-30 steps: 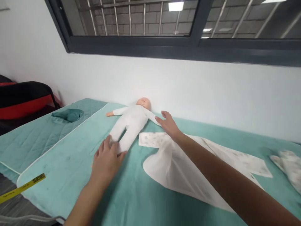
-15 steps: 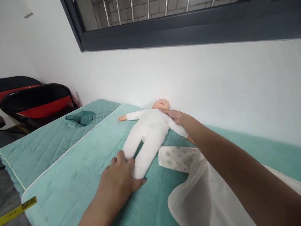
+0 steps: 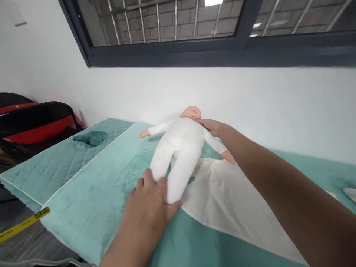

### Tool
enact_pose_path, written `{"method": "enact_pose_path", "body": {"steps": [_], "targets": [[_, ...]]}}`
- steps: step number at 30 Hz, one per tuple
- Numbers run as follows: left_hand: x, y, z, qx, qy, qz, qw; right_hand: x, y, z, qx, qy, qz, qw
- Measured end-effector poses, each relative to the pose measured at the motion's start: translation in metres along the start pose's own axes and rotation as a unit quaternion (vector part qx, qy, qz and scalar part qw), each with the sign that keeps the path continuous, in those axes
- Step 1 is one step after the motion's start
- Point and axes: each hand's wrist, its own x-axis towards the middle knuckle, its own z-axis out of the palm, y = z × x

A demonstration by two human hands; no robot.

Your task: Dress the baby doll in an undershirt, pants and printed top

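Note:
A baby doll [image 3: 182,135] with a white cloth body and a flesh-coloured head lies face up, feet toward me. Its body appears slightly raised, with a shadow beneath its arm on the left. My left hand [image 3: 151,196] is wrapped over the doll's lower legs, fingers on one side and thumb on the other. At the neck and shoulder, my right hand [image 3: 210,126] supports the doll, its fingers partly hidden. A white cloth [image 3: 222,193] is spread beside the doll and reaches under its legs, partly covered by my right forearm.
The teal padded mat [image 3: 105,185] covers the surface. A folded teal cloth piece [image 3: 90,139] lies on its quilted part at left. Black and red chairs [image 3: 39,122] stand beyond. Behind the doll's head are a white wall [image 3: 133,89] and a barred window [image 3: 167,22]. Yellow tape [image 3: 25,224] hangs at lower left.
The doll has moved slightly right and away from me with both hands on it. The white cloth, bunched with a patterned part showing before, now lies flatter and reaches under the doll.

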Motion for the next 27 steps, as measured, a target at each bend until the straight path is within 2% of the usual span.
{"method": "enact_pose_path", "body": {"steps": [3, 5, 10, 15, 19, 23, 25, 27], "targets": [[-0.034, 0.036, 0.005, -0.04, 0.013, 0.017, 0.999, -0.05, -0.001, -0.029, -0.004, -0.01, 0.049, 0.999], [-0.055, 0.062, 0.013, -0.071, 0.013, 0.02, 0.997, -0.081, 0.007, -0.048, 0.001, -0.018, 0.068, 0.997], [-0.1, 0.122, 0.042, -0.149, -0.024, 0.024, 0.988, -0.15, 0.05, -0.089, 0.034, -0.003, 0.118, 0.992], [-0.128, 0.165, 0.065, -0.18, -0.064, 0.017, 0.982, -0.2, 0.092, -0.116, 0.05, -0.004, 0.146, 0.988], [-0.14, 0.19, 0.074, -0.18, -0.078, 0.005, 0.981, -0.215, 0.111, -0.125, 0.059, -0.048, 0.129, 0.989], [-0.142, 0.203, 0.084, -0.178, -0.101, -0.017, 0.979, -0.21, 0.118, -0.126, 0.043, -0.113, 0.103, 0.987], [-0.141, 0.206, 0.091, -0.178, -0.109, -0.026, 0.978, -0.203, 0.121, -0.125, 0.023, -0.103, 0.089, 0.99], [-0.14, 0.208, 0.095, -0.178, -0.108, -0.031, 0.978, -0.197, 0.124, -0.124, -0.006, -0.066, 0.067, 0.996]]}}
